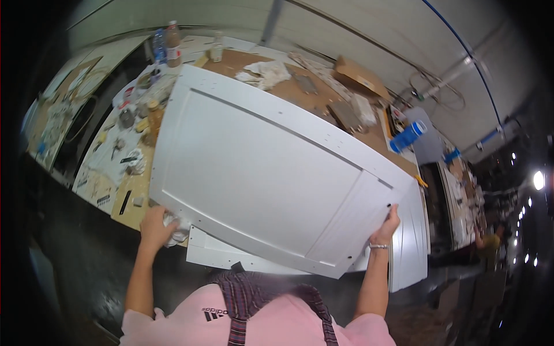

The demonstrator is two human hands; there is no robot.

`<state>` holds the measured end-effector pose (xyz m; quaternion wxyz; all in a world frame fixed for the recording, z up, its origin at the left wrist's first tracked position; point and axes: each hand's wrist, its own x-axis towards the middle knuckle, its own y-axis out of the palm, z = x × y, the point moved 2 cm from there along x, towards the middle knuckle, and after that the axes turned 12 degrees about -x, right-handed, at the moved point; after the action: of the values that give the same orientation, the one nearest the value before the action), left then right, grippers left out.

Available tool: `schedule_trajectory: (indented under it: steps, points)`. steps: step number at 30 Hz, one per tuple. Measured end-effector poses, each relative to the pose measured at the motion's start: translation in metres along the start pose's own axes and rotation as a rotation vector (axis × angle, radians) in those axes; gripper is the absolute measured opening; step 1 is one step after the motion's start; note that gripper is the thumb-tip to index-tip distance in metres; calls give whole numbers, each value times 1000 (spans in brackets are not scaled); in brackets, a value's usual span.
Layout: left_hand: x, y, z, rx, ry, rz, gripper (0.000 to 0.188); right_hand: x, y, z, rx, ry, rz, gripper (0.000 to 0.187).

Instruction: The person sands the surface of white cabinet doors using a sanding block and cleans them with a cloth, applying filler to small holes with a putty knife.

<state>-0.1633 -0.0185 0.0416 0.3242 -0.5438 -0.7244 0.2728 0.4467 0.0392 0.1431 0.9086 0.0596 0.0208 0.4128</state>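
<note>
A large white framed panel (259, 173), like a cabinet door or furniture side, lies tilted across the worktable. Around its right edge my right hand (385, 226) is closed, with a bracelet at the wrist. At the lower left corner, my left hand (154, 228) is closed on a crumpled white rag (178, 229), close beside the panel. Some of the left fingers are hidden by the rag. Small dark holes dot the panel's frame. Beneath it, more white boards (216, 252) stick out toward me and to the right.
Bottles (173, 45), jars and scraps crowd the table's left side. Behind the panel are a white cloth (264, 75), sanding blocks or scrap pieces, a cardboard box (360, 78) and a blue bottle (407, 136). Another person (487, 242) stands far right.
</note>
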Motion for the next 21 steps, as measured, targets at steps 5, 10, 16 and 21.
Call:
schedule_trajectory:
  steps: [5, 10, 16, 21]
  points:
    - [-21, 35, 61, -420, -162, 34, 9, 1, 2, 2, 8, -54, -24, 31]
    - [30, -40, 17, -1478, -227, -99, 27, -2, -7, 6, -85, -148, 41, 36]
    - [110, -73, -12, -1698, -306, -179, 47, -32, 11, 40, 7, -148, -31, 33]
    - [191, -114, -54, -1383, -145, -54, 36, -35, 6, 44, 33, -211, 0, 31]
